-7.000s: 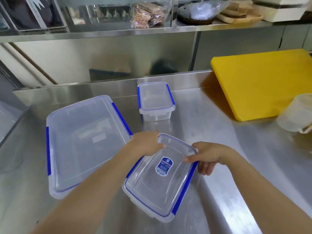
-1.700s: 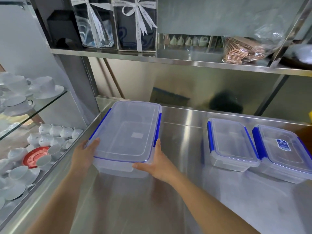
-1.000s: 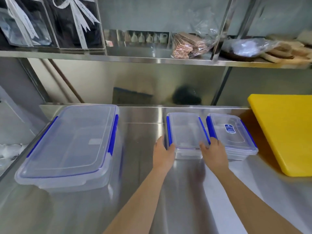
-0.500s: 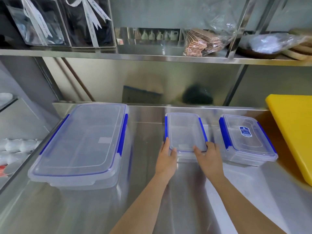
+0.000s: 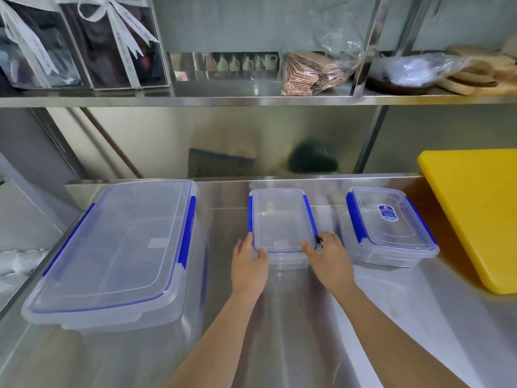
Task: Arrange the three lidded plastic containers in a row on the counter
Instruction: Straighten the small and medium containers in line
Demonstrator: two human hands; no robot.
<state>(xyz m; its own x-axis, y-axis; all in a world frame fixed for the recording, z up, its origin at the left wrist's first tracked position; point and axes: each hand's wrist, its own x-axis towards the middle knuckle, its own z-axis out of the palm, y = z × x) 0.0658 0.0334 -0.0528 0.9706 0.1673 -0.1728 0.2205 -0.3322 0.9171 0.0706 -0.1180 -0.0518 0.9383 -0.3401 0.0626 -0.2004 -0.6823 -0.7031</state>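
Three clear lidded containers with blue clips stand side by side on the steel counter [image 5: 279, 317]. The large container [image 5: 117, 247] is at the left. The small container [image 5: 281, 219] sits in the middle, and a medium container [image 5: 389, 222] with a blue label stands at the right. My left hand [image 5: 247, 266] grips the small container's near left corner. My right hand [image 5: 327, 260] grips its near right corner. Gaps separate the three containers.
A yellow cutting board [image 5: 475, 211] lies at the right, close to the medium container. A steel shelf [image 5: 251, 100] overhead holds gift boxes [image 5: 81, 43], a bag of brown items [image 5: 310, 70] and wooden boards [image 5: 475, 74]. The counter's left edge drops off beside the large container.
Both hands have slid the small container left, away from the medium one, widening the gap between them. The large container has not moved.
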